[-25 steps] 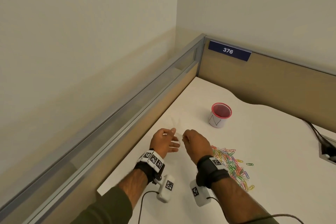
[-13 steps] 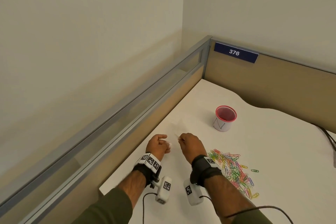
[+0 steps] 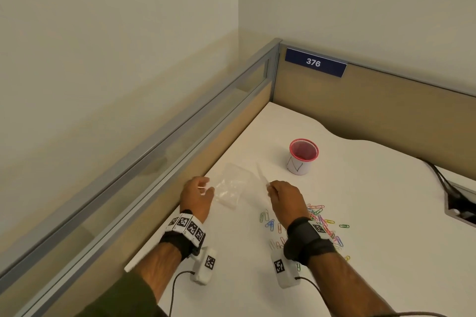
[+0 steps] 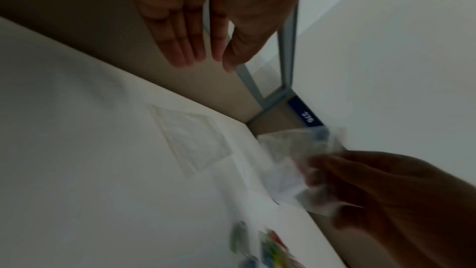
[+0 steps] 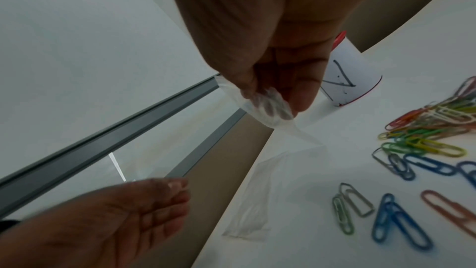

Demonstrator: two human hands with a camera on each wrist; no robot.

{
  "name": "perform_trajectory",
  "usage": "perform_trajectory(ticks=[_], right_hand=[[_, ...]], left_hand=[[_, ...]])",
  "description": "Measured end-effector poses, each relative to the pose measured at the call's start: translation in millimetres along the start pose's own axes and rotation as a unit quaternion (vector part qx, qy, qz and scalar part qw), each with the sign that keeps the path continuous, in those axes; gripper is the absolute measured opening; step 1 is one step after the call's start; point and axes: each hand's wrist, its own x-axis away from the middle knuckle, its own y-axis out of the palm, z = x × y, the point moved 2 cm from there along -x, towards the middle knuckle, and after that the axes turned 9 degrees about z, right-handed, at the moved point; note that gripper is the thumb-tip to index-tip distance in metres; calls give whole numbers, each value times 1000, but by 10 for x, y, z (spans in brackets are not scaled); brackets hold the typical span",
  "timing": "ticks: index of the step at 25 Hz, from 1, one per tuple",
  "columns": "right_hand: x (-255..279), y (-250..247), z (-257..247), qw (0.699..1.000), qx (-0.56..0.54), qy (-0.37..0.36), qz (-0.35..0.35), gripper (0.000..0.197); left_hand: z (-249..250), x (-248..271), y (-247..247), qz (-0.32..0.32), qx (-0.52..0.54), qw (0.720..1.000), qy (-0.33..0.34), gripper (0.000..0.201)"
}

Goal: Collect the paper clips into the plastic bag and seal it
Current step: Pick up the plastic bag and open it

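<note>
A clear plastic bag (image 3: 233, 185) (image 4: 190, 140) (image 5: 252, 207) lies flat on the white desk (image 3: 373, 252) between my hands. My right hand (image 3: 270, 189) (image 5: 273, 105) pinches a second, crumpled piece of clear plastic (image 5: 260, 109) (image 4: 304, 150) just above the desk. My left hand (image 3: 206, 188) (image 4: 206, 63) hovers at the flat bag's left edge with fingers straight, holding nothing I can see. Coloured paper clips (image 3: 319, 219) (image 5: 425, 140) lie scattered under and to the right of my right wrist.
A red-rimmed white cup (image 3: 302, 156) (image 5: 347, 77) stands behind the clips. A glass-and-metal partition (image 3: 180, 136) runs along the desk's left edge, a tan panel along the back. Cables enter a desk port (image 3: 458, 203) at the far right.
My hands were close together, both pinching the plastic. They have drawn apart, and the left hand's fingers have straightened. A bag now shows flat on the desk between them.
</note>
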Motion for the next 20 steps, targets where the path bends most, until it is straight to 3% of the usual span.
perform_trajectory(ticks=[3, 5, 13, 20], right_hand=[[108, -27, -65, 999, -35, 4, 1, 20], [170, -41, -115, 999, -50, 11, 6, 15], [215, -206, -167, 999, -42, -5, 20, 17], [186, -182, -205, 993, -118, 11, 16, 14]], left_hand=[[302, 380, 256, -124, 109, 986, -3, 8], [430, 577, 451, -163, 113, 980, 4, 8], [522, 606, 656, -157, 135, 978, -14, 18], [559, 589, 636, -183, 184, 965, -39, 22]])
